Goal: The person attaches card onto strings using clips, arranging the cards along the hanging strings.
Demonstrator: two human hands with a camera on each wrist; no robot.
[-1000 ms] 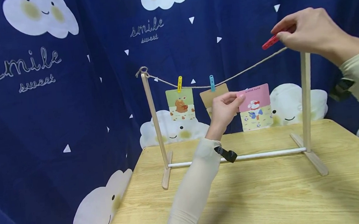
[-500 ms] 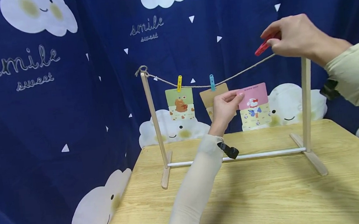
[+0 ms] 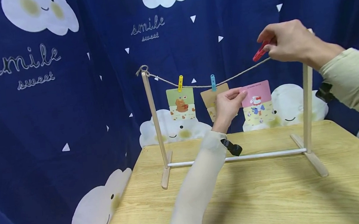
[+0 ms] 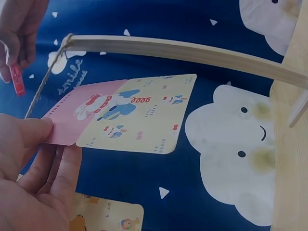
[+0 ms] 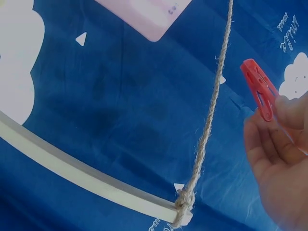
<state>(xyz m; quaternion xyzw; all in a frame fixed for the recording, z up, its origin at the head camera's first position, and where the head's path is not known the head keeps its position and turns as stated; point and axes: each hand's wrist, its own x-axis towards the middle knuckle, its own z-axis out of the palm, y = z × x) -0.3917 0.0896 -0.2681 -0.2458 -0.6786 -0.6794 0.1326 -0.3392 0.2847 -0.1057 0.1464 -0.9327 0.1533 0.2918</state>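
My left hand [image 3: 228, 106] pinches the upper left edge of a pink and yellow card [image 3: 257, 102] with a white rabbit on it. In the left wrist view the thumb lies on the card's pink face and the fingers behind it. Up and to the right, my right hand [image 3: 291, 41] holds a red clothespin [image 3: 260, 52] between thumb and fingers, near the rope [image 3: 246, 70]. The right wrist view shows that red clothespin [image 5: 260, 89] apart from the rope. A yellow clothespin [image 3: 180, 83] holds a green bear card [image 3: 181, 104]; a blue clothespin [image 3: 213, 82] holds a brown card [image 3: 207, 96], partly behind my left hand.
The rope runs between two wooden posts, the left post [image 3: 155, 119] and the right post [image 3: 308, 109]. A white rod [image 3: 265, 154] joins their feet on the wooden table [image 3: 268, 196]. Behind hangs a blue curtain [image 3: 104, 44] with cloud prints.
My right hand has come down and left with the red clothespin, closer to the pink card. My left hand has shifted slightly, raising the card a little.
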